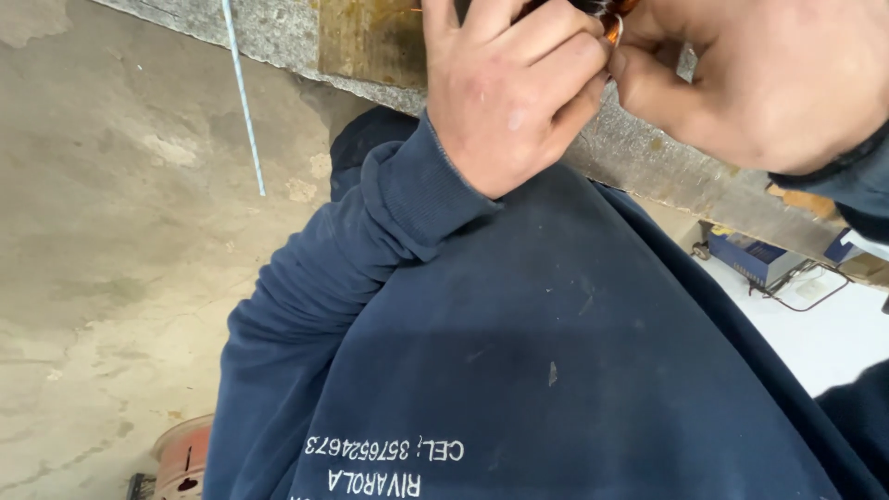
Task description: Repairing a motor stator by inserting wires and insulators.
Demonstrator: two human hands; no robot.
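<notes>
Both hands are bunched right at the top edge: left hand (509, 93) curled shut, right hand (750, 74) pinching a small coppery ring (614, 30) over the worn bench edge (648, 157). Bare concrete floor (111, 231) sits wide open at left.

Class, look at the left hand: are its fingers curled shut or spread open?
Curled shut: the left hand bends its fingers inward, pinching at a small coppery piece with the right hand.

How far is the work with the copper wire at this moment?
Done: cannot tell; the piece is cut off at the top edge. In hand: left hand and right hand pinch copper-coloured wire above the workbench edge. Left: the frame does not show.
</notes>
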